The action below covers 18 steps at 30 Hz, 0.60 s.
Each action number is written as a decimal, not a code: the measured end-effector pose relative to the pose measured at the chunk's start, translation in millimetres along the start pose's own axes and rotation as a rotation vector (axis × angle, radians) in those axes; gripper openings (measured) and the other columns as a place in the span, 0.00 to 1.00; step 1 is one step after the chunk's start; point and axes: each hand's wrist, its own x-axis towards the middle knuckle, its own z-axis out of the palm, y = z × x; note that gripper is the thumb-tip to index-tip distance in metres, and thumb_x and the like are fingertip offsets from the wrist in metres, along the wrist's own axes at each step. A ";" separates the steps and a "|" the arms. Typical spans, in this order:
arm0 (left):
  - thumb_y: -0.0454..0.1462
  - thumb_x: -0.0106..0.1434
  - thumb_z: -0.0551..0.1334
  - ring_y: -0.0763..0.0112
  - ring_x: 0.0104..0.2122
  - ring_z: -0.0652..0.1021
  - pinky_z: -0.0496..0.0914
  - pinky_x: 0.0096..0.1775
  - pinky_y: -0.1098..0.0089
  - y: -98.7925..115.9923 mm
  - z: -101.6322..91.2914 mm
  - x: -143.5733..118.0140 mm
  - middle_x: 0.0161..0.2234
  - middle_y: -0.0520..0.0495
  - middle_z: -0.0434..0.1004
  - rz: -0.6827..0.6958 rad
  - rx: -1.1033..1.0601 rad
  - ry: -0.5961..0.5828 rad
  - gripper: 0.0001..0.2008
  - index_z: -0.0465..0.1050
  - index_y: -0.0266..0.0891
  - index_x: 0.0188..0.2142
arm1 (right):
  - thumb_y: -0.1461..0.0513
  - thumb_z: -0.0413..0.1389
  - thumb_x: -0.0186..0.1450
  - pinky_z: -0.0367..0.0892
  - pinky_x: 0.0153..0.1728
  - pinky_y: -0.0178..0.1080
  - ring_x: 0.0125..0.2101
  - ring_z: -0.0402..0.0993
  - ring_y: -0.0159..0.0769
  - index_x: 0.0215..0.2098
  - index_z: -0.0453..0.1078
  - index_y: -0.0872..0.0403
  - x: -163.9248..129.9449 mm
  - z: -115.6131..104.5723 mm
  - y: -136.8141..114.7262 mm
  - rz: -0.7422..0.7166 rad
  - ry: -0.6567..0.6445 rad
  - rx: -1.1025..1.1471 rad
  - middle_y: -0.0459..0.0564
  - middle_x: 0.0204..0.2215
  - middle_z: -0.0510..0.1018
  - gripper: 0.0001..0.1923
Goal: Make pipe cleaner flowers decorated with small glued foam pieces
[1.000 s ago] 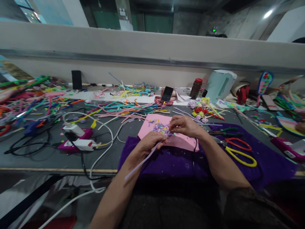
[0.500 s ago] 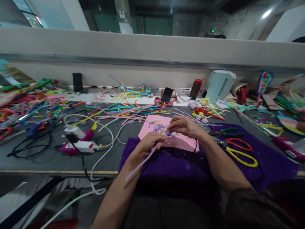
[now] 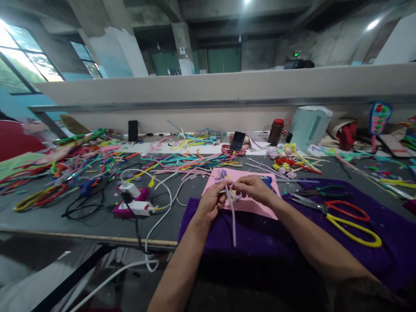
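Observation:
Above a pink sheet (image 3: 256,209), my left hand (image 3: 212,198) is closed on a lilac pipe cleaner (image 3: 233,221), whose long tail hangs down toward me. A small bunch of lilac loops (image 3: 222,174) sticks up past my left fingertips. My right hand (image 3: 253,188) pinches at the same piece from the right, its fingertips close to the left ones. The exact spot where the fingers meet is too small to make out. Small coloured scraps lie on the sheet, partly hidden behind my hands. A purple cloth (image 3: 208,238) is spread underneath.
Right of my arm lie scissors (image 3: 354,229) with red and yellow handles and green-handled pliers (image 3: 328,190). Pipe cleaners (image 3: 191,162) and finished flowers (image 3: 282,162) cover the back. A phone (image 3: 238,141), bottle (image 3: 275,132), kettle (image 3: 310,128) and power strip (image 3: 133,208) stand around.
The view has tilted up and turned left. The pipe cleaner's tail, formerly slanting down to the left, now hangs nearly straight down. The lilac loops now point upward above my left hand.

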 end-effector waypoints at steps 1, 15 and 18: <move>0.46 0.52 0.61 0.86 0.11 0.54 0.46 0.14 0.81 -0.9 -0.7 0.4 0.15 0.59 0.57 0.027 -0.002 -0.020 0.18 0.71 0.34 0.36 | 0.54 0.52 0.58 0.59 0.19 0.29 0.17 0.65 0.26 0.23 0.70 0.59 0.1 7.4 2.4 0.004 -0.028 0.009 0.46 0.19 0.72 0.16; 0.44 0.49 0.64 0.87 0.12 0.55 0.45 0.14 0.81 -1.3 0.4 1.1 0.16 0.58 0.59 0.061 -0.013 0.004 0.20 0.70 0.32 0.38 | 0.57 0.49 0.61 0.51 0.14 0.28 0.12 0.57 0.22 0.19 0.62 0.57 -1.8 26.2 3.6 0.005 -0.094 0.196 0.41 0.12 0.65 0.16; 0.43 0.48 0.65 0.87 0.12 0.56 0.45 0.13 0.82 -0.6 0.3 1.0 0.17 0.58 0.60 0.050 -0.039 0.009 0.18 0.70 0.32 0.36 | 0.57 0.48 0.61 0.50 0.14 0.27 0.12 0.56 0.22 0.20 0.62 0.57 -1.9 27.8 6.2 0.015 -0.116 0.199 0.41 0.12 0.65 0.15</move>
